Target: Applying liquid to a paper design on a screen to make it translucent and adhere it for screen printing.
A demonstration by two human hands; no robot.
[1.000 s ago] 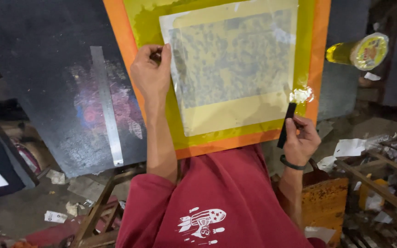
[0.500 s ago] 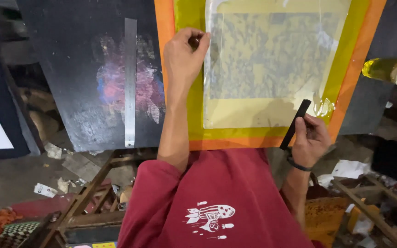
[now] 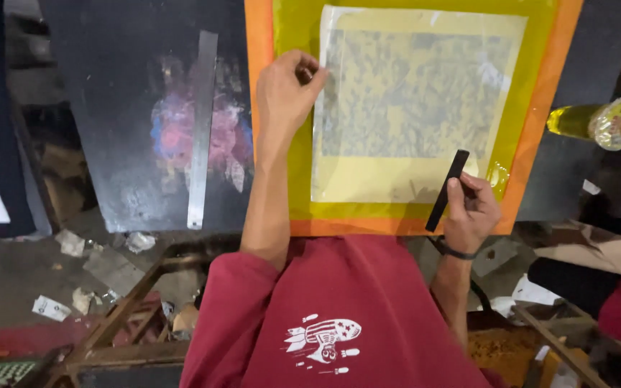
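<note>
Dark, paint-stained table (image 3: 109,108) carries an orange-framed yellow screen (image 3: 540,144), with a metal ruler (image 3: 201,129) lying to its left. Left hand (image 3: 285,97) is pressed, fingers curled, on the left edge of the translucent film sheet (image 3: 415,108). Right hand (image 3: 472,215) is closed around a black strip (image 3: 448,188) at the near right corner.

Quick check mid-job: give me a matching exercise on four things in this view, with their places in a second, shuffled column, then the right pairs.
Things:
1. long metal ruler
2. thin black flat strip
3. orange-framed yellow printing screen
4. yellow plastic bottle

Places:
A. on its side at the right edge
B. under the left hand
C. on the dark board, left of the frame
D. held in the right hand

Pairs: 1-C, 2-D, 3-B, 4-A
</note>
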